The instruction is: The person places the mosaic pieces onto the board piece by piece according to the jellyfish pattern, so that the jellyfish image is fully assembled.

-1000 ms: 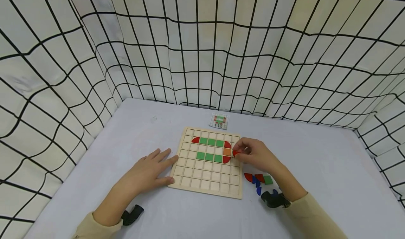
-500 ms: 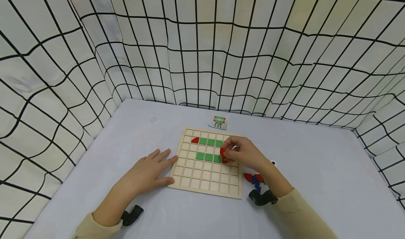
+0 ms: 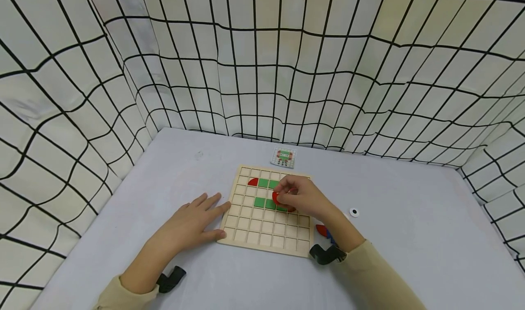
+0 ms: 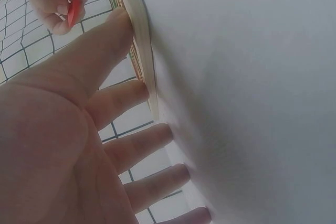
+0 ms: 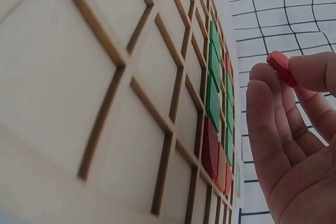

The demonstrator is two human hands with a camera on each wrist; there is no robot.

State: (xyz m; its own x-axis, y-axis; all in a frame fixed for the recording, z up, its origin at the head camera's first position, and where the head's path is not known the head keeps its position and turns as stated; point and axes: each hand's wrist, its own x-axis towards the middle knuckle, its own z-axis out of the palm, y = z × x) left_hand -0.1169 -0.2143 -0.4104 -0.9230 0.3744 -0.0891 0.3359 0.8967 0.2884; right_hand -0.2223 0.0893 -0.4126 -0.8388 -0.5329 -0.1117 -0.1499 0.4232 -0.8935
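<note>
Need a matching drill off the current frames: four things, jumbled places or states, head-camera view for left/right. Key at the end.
Things
1. left hand
2. right hand
3. pattern card
4. white disc with a black dot

Places or states
A. on the table, to the right of the grid board
B. pinching a red piece above the board
C. lying beyond the board's far edge
D. fingers spread, at the board's left edge

Pairs: 1-D, 2-B, 3-C, 4-A
</note>
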